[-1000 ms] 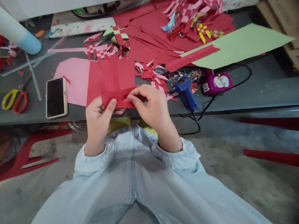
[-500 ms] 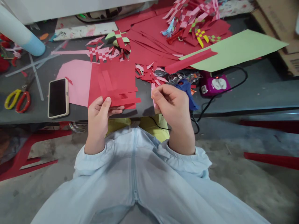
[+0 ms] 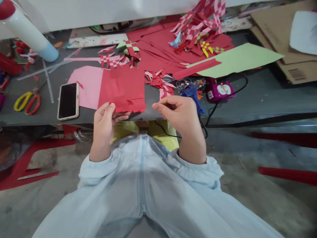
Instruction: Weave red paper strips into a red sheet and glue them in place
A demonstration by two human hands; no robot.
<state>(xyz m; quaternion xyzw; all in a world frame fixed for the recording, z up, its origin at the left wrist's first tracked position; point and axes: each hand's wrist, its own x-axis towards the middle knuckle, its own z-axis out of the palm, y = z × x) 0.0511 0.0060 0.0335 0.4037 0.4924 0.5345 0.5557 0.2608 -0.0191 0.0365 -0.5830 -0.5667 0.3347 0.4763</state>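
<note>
My left hand [image 3: 104,129] pinches folded red paper strips [image 3: 128,107] between thumb and fingers at the table's front edge. The strips blend with a red paper sheet [image 3: 135,79] behind them, so their outline is hard to make out. My right hand [image 3: 182,114] is closed in a pinch just right of the strips, apart from them. Whatever its fingertips hold, if anything, is too small to tell. Beyond it lies a heap of red and pink paper pieces [image 3: 159,79]. Left of the red sheet is a pink sheet [image 3: 86,82].
A phone [image 3: 68,100] and scissors [image 3: 28,102] lie to the left. At right are a blue glue gun [image 3: 194,96], a purple power adapter [image 3: 220,90] with a black cable, and a green sheet [image 3: 237,59]. Woven paper pieces [image 3: 195,23] pile at the back; cardboard [image 3: 277,36] stands far right.
My right hand has moved left and slightly down, toward the strips. The strip ends that stuck out to the right now reach less far. The view has shifted a little.
</note>
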